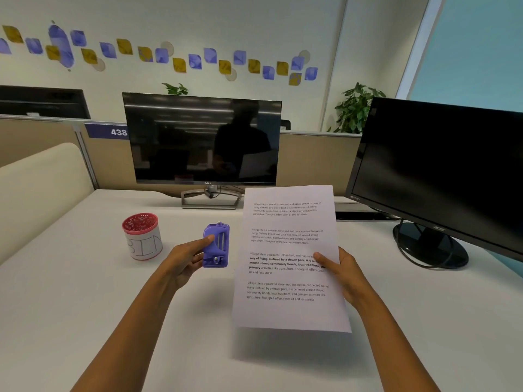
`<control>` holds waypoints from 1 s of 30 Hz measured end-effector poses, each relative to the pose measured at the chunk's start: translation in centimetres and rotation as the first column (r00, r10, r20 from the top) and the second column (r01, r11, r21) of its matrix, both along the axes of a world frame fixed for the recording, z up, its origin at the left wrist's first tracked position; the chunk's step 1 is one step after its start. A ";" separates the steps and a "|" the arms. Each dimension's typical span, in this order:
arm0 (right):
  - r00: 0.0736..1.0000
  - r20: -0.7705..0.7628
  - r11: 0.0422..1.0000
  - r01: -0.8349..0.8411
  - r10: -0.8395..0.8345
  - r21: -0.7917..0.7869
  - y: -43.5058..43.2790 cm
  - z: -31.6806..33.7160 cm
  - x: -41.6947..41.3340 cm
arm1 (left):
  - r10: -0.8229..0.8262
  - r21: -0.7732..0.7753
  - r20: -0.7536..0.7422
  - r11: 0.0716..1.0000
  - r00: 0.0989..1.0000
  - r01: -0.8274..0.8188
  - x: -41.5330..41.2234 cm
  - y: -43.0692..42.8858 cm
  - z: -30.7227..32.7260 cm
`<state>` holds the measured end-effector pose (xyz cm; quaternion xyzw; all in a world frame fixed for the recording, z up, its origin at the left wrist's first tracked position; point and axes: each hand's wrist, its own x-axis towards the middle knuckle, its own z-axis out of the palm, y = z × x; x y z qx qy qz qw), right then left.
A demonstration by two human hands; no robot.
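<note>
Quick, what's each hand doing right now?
Left hand: grips the purple hole punch.
Right hand: pinches the printed sheet by its right edge.

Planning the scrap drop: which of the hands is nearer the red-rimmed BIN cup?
Left. The left hand, gripping the purple tool, is just right of the BIN cup; the right hand, holding the paper sheet, is farther right.

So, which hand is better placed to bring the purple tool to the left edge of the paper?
Left. The left hand grips the purple tool close beside the left edge of the paper. The right hand holds the paper up by its right edge, so it is probably not free.
</note>
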<state>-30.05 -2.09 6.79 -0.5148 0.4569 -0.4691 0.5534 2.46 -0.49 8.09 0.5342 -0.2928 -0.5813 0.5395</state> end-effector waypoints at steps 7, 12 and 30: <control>1.000 -0.005 1.000 0.022 -0.022 -0.004 -0.4 -0.1 -1.0 | 0.003 0.082 -0.012 0.997 1.000 -0.002 1.3 0.0 -1.6; 1.000 -0.004 1.000 0.016 -0.016 0.000 -0.3 -0.4 -1.7 | 0.060 0.171 0.018 0.983 0.998 -0.062 2.6 0.0 -3.0; 0.998 -0.052 0.999 0.024 -0.023 0.025 0.0 -1.3 -3.1 | 0.196 0.333 0.202 0.907 0.959 -0.256 5.6 0.2 -6.0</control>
